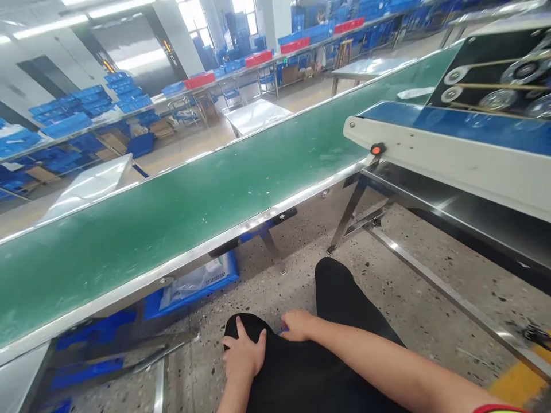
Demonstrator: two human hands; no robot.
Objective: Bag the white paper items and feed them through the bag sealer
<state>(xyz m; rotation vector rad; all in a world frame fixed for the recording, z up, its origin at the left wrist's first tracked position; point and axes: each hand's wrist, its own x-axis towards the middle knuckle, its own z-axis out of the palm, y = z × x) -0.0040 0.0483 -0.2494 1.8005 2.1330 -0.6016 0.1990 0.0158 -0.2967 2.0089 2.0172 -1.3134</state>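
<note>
Spread over the knee of the black trousers [293, 373], my left hand [243, 353] rests with its fingers apart and nothing in them. My right hand [298, 324] lies just to its right, at the inner side of the same leg, with its fingers curled. A small bit of blue shows at the fingertips of my right hand; what it is cannot be made out. Beyond my knees a long green conveyor belt [193, 195] crosses the view at a slant.
A white machine with a blue belt [451, 126] stands at the right, over a metal frame. Under the green belt sits a blue crate [235, 267] with plastic bags. Blue bins [69, 106] and red bins [258, 58] line the far benches.
</note>
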